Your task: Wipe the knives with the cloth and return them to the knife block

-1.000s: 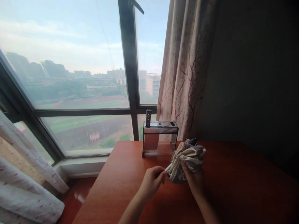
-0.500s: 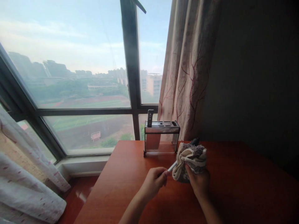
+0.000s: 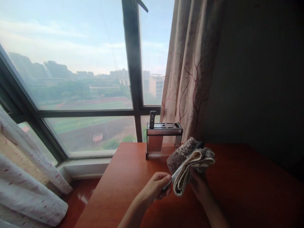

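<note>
My left hand (image 3: 159, 185) is closed on the near end of a slim, pale, rod-like piece (image 3: 174, 174) that runs into a folded towel. A black end (image 3: 199, 145) shows at the towel's far side, roughly in line with that piece; the cloth hides whatever lies between. The towel (image 3: 181, 155) is grey-brown and fluffy outside, with cream folded edges facing me. Beneath its right part my right hand (image 3: 199, 183) grips the cloth, its fingers mostly hidden. Both hands are above the table.
Behind the towel stands a knife block (image 3: 163, 131) with clear sides and one black-handled knife (image 3: 152, 119) in its left slot. The reddish wooden table (image 3: 123, 177) ends near a window frame (image 3: 87, 114). A patterned curtain (image 3: 187, 69) hangs behind the block.
The towel has opened out and spread to the left and right, with its folded edges now hanging toward me. Both hands keep their hold; the right has dropped slightly under the cloth.
</note>
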Demonstrator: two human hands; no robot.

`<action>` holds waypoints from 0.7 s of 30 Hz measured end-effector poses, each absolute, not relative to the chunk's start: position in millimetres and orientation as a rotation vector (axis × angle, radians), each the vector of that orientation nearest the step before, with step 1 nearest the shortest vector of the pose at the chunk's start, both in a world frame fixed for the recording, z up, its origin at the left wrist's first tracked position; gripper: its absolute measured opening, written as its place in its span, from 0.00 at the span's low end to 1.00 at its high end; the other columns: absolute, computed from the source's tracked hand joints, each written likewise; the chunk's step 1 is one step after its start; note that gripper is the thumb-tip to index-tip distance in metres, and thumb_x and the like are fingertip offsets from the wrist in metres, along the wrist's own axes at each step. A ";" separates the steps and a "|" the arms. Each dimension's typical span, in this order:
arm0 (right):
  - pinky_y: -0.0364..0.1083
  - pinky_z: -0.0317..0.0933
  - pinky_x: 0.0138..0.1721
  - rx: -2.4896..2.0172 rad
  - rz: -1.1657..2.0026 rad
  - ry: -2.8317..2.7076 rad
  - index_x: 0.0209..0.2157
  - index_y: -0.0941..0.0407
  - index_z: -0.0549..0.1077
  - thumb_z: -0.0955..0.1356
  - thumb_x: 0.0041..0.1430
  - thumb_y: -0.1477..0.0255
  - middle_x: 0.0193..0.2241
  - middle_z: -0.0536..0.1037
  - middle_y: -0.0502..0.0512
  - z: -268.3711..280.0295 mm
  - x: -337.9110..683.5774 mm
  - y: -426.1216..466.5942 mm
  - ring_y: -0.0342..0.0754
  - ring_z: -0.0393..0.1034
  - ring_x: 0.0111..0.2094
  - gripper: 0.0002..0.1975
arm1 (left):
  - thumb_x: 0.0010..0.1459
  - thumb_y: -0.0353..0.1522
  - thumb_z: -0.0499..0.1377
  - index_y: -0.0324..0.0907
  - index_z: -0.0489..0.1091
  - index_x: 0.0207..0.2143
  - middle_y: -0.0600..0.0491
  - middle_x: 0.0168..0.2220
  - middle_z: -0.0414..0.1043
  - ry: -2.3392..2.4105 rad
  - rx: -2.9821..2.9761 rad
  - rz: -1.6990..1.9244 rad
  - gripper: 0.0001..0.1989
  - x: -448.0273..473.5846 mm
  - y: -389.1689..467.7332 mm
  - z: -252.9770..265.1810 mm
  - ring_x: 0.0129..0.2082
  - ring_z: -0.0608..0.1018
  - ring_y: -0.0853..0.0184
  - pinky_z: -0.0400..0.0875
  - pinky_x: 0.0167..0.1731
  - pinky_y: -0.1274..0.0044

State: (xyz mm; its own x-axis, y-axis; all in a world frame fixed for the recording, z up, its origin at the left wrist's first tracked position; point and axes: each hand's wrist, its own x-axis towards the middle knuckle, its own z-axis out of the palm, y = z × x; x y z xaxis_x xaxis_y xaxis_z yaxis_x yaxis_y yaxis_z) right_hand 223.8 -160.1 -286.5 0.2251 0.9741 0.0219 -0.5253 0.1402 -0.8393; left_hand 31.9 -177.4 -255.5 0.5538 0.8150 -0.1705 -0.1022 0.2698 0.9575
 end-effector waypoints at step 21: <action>0.55 0.69 0.44 -0.864 1.232 -0.703 0.39 0.52 0.77 0.75 0.44 0.58 0.38 0.82 0.53 -281.0 230.4 -155.4 0.58 0.76 0.42 0.20 | 0.50 0.51 0.60 0.38 0.68 0.27 0.60 0.13 0.62 0.932 1.144 0.829 0.23 32.4 -170.4 -260.7 0.10 0.53 0.79 0.40 0.11 0.82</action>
State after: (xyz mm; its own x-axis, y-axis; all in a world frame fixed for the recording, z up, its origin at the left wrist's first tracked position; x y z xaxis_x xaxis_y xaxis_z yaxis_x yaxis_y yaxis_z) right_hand 230.4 -155.4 -281.0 0.2053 0.9787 0.0010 -0.4988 0.1055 -0.8603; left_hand 32.4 -170.4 -260.7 0.3904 0.9038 -0.1755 -0.0689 0.2188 0.9733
